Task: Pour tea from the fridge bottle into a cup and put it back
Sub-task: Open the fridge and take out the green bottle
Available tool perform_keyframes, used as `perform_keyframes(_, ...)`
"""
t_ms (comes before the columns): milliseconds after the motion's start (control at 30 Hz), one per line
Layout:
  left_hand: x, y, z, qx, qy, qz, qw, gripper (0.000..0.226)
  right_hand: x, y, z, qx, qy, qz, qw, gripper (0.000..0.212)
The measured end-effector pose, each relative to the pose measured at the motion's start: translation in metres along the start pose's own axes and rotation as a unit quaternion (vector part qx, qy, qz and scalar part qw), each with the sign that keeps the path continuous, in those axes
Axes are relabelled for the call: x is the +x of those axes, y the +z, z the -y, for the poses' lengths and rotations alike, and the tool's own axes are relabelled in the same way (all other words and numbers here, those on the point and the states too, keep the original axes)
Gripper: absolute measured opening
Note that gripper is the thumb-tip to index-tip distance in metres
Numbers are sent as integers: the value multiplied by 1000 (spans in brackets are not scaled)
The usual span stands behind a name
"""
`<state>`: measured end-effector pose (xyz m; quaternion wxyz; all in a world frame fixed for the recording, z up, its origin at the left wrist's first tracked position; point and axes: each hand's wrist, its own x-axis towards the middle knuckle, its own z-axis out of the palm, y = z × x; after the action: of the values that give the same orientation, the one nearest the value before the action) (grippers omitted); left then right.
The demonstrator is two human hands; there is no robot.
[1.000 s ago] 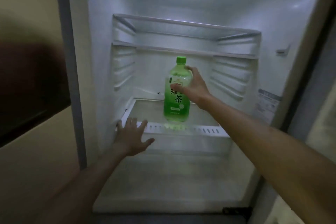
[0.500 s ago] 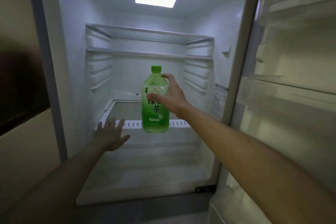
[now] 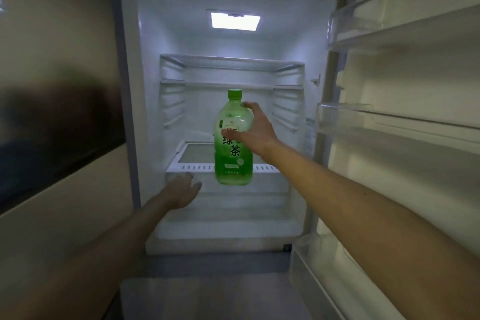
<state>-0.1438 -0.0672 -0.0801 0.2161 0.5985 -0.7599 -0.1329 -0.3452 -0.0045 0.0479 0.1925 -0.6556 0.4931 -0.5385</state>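
Your right hand point(image 3: 255, 130) wraps the upright green tea bottle point(image 3: 233, 143) from its right side, held in the air before the fridge shelf point(image 3: 193, 167); your left hand point(image 3: 181, 189), fingers spread and empty, hovers below-left.

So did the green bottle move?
Yes. The green bottle, gripped by the right hand, has come forward off the shelf, its base now past the front edge.

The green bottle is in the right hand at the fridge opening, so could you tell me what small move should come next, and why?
Probably draw the bottle straight back, clear of the fridge: the right hand grips it upright, capped, with its base off the shelf. The left hand is open and free.
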Motion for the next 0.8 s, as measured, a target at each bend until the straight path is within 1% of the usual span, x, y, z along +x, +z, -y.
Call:
perform_keyframes(67,-17,-7,-16,-127,-28,-29,991,41,-7,0,8,6,-2,6,1000,82)
perform_keyframes(100,-25,-11,-23,-190,-60,-27,980,40,-11,-1,13,11,-2,10,1000,82)
perform_keyframes(133,-32,-14,-27,-262,-102,-13,960,43,-14,-1,17,17,-4,14,1000,82)
perform_keyframes(167,-39,-18,-33,-344,-144,11,928,46,-16,-1,21,23,-6,16,1000,83)
perform_keyframes(200,-44,-22,-36,-423,-178,32,888,48,-19,-1,25,29,-8,19,999,83)
perform_keyframes(267,-53,-31,-43,-554,-210,55,804,51,-22,-2,31,40,-10,24,999,84)
perform_keyframes(333,-61,-39,-49,-647,-207,66,730,53,-25,-3,37,53,-10,32,998,85)
perform_keyframes(400,-71,-46,-54,-706,-189,80,678,54,-28,-3,41,65,-9,39,997,86)
perform_keyframes(433,-75,-49,-57,-724,-180,86,661,54,-29,-3,42,68,-8,41,997,86)
perform_keyframes(467,-79,-52,-60,-737,-171,91,648,53,-30,-3,43,69,-8,43,997,86)
perform_keyframes(533,-85,-56,-62,-750,-159,100,634,52,-33,-4,45,74,-8,43,996,87)
perform_keyframes(633,-93,-59,-60,-755,-149,114,628,53,-40,-6,48,87,-4,45,995,88)
perform_keyframes(800,-109,-61,-57,-762,-157,128,616,58,-55,-7,54,96,3,54,994,90)
